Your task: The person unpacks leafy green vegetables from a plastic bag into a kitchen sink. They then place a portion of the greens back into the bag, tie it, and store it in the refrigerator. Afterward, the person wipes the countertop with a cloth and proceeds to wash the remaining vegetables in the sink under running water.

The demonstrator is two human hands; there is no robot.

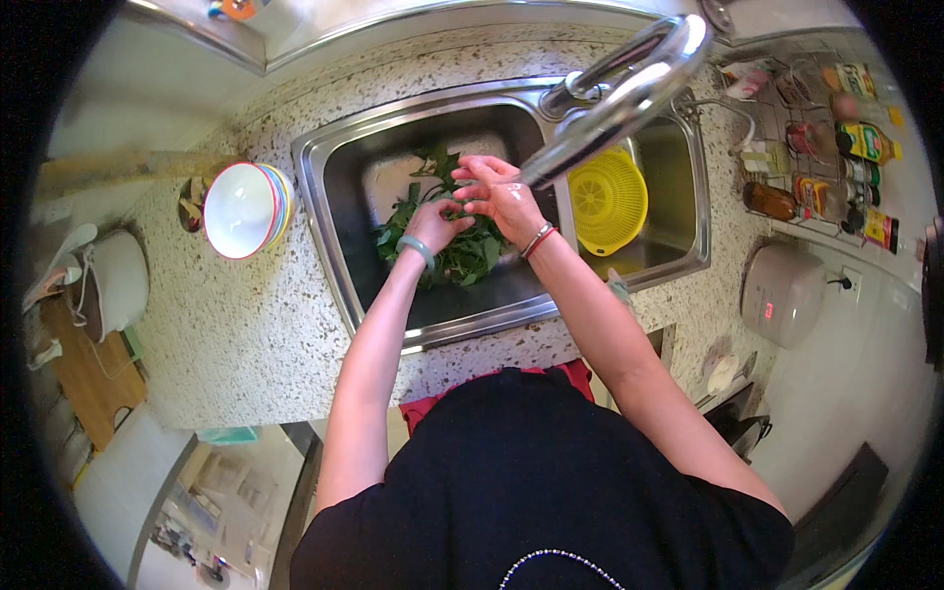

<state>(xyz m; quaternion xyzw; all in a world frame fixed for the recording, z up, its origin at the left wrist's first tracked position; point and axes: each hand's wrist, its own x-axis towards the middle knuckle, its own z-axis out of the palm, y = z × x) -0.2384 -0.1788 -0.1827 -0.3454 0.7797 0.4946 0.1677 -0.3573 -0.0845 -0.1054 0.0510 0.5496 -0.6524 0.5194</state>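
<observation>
Leafy greens (477, 258) lie in a loose heap in the large left basin of the steel sink (344, 226). My left hand (436, 226), below a pale green bangle, is closed on some of the greens, its fingertips partly hidden among leaves. Just to its right, above the heap, my right hand (503, 204) has its fingers apart and slightly bent. No item shows in that hand. The chrome faucet (619, 113) reaches over from the back right, its end close to my right fingers. Whether water runs is hard to make out.
A yellow colander (608, 202) sits in the smaller right basin. Stacked bowls (241, 210) stand on the speckled counter (236, 324) to the left. Bottles and jars (865, 145) fill a wire rack at the right, above a grey box-shaped appliance (784, 295). A wooden board (93, 369) is far left.
</observation>
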